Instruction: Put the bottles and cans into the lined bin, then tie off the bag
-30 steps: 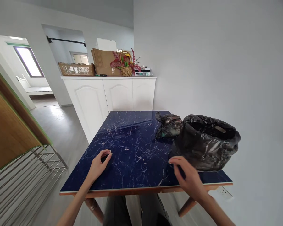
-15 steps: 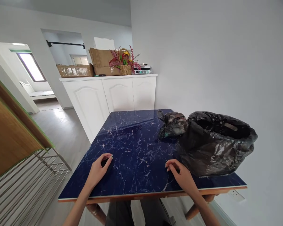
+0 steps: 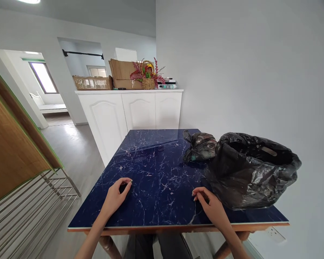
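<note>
My left hand (image 3: 116, 196) rests on the blue marble-patterned table top (image 3: 151, 208), near its front left. Its fingers are loosely curled, the thumb a little apart from the fingertips, and nothing is held. On the right side of the table lies my right hand (image 3: 209, 203), also loosely curled and bare, with a small gap at the thumb. Beside it stands a bin lined with a black plastic bag (image 3: 253, 180), its mouth facing up. A knotted black plastic bag (image 3: 202, 147), filled with something I cannot make out, sits behind and left of the bin. Neither hand touches either bag.
A white cabinet (image 3: 140, 111) stands beyond the table, bearing cardboard boxes (image 3: 93, 82) and a flower basket (image 3: 148, 83). A wall (image 3: 232, 72) runs along the right. At the left are a wooden panel (image 3: 16, 144) and a metal rack (image 3: 29, 212).
The view has shifted slightly, so everything sits a little lower and further right. Both hands keep their places on the table, and the bags stay where they were.
</note>
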Demonstrator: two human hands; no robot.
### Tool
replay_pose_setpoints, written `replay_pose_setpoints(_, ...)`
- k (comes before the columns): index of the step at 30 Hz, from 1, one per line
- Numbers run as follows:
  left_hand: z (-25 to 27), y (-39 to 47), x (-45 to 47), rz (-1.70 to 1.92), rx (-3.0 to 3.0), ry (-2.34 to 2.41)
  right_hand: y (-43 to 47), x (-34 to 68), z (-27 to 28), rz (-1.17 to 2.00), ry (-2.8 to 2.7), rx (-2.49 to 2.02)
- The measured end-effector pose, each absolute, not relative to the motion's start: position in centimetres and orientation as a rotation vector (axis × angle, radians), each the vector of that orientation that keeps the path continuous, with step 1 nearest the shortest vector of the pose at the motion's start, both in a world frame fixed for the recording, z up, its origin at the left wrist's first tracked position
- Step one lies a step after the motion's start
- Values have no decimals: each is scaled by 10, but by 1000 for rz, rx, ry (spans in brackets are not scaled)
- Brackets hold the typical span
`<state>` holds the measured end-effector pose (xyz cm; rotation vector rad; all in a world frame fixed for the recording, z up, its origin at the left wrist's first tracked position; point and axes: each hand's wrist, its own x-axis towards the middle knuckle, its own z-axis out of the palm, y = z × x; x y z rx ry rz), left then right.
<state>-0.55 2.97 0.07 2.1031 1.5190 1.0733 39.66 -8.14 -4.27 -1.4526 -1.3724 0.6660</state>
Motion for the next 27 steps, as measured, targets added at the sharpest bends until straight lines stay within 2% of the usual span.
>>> replay_pose_setpoints(27, -2, 17, -5, 1094, 2139, 1423, -72, 383, -44, 492, -1550, -1477)
